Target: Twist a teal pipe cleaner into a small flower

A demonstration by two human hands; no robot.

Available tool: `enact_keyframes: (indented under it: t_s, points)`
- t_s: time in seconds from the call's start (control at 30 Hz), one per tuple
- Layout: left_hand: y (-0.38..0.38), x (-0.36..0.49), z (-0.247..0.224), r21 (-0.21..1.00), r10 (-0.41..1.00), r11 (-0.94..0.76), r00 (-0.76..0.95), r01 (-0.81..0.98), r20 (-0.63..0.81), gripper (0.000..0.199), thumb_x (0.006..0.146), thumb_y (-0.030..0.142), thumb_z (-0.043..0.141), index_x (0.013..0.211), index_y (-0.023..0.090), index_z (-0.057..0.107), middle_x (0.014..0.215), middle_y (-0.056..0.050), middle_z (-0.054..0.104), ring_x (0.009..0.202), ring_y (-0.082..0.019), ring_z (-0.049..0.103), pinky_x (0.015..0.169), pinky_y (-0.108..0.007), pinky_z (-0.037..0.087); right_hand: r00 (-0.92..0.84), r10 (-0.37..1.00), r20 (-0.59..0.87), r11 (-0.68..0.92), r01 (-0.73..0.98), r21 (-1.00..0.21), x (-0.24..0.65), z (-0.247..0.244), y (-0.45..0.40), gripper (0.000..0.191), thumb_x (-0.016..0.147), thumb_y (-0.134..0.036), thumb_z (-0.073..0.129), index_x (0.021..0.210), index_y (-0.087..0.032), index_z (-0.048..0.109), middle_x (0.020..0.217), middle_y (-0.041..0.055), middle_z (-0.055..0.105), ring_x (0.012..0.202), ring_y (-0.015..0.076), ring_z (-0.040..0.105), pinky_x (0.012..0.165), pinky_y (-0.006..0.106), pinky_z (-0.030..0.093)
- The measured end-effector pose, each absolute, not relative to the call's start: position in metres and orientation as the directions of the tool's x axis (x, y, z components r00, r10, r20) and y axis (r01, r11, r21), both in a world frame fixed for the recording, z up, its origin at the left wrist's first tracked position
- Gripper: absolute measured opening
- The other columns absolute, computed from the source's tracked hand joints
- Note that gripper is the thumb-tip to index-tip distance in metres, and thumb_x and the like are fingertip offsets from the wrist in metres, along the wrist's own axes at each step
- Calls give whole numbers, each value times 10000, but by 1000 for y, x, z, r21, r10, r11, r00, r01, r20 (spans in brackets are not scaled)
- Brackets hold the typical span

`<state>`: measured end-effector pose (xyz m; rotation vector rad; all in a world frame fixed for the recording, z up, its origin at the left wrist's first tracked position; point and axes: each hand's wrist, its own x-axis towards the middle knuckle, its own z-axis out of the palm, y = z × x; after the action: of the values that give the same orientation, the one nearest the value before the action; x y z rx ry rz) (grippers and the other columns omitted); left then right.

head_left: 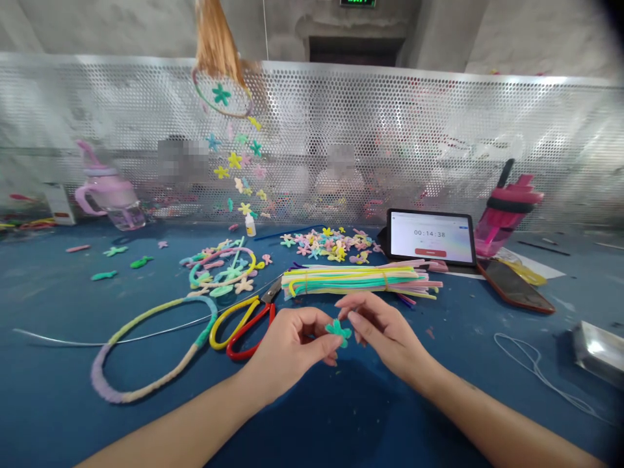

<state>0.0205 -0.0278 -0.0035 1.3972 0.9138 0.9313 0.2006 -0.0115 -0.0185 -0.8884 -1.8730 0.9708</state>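
Note:
Between my two hands is a small teal pipe-cleaner flower [339,332]. My left hand [299,341] pinches its left side between thumb and fingers. Curled at the flower's right edge, my right hand [377,328] has its thumb and fingertips close together; whether they grip a petal is too small to tell. Just beyond lies a banded bundle of coloured pipe cleaners [361,281]. Scissors with yellow and red handles [248,328] rest left of my left hand. Farther left, a large fuzzy ring [146,316] in purple, yellow, blue and cream lies on the blue table [361,429].
A pile of small flowers [336,246], a smaller decorated ring [221,266] and a glue bottle [250,225] stand behind. A tablet [431,237], phone [517,286], pink cups and a metal box [599,351] are around. A flower mobile [221,95] hangs above.

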Motion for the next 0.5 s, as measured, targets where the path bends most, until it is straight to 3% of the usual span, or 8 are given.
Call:
enact_keyframes:
  t_s: [0.1,0.2,0.5]
  points:
    - [-28,21,-6,1000,917,-9,398,1,8,215,689,293,716,708,105,615,576,-10,602,544,-126,574,599,-266,501,-435,806,400,524,213,-824,200,-14,-14,140,882,-267,493,968,-207,586,860,29,580,717,127,528,628,237,437]
    - [-29,21,-6,1000,906,2,422,1,-3,218,666,283,739,689,101,621,566,-12,603,542,-128,575,595,-263,499,-512,779,363,526,218,-822,200,-11,-15,125,880,-269,501,910,-188,592,820,28,579,728,134,529,640,245,439]
    - [-31,23,-7,989,901,75,434,-124,-14,252,667,304,749,710,109,594,636,-28,646,581,-131,605,608,-269,516,-572,779,258,325,16,-945,201,-18,-13,144,871,-321,521,914,-183,514,726,-10,535,598,98,536,579,234,470]
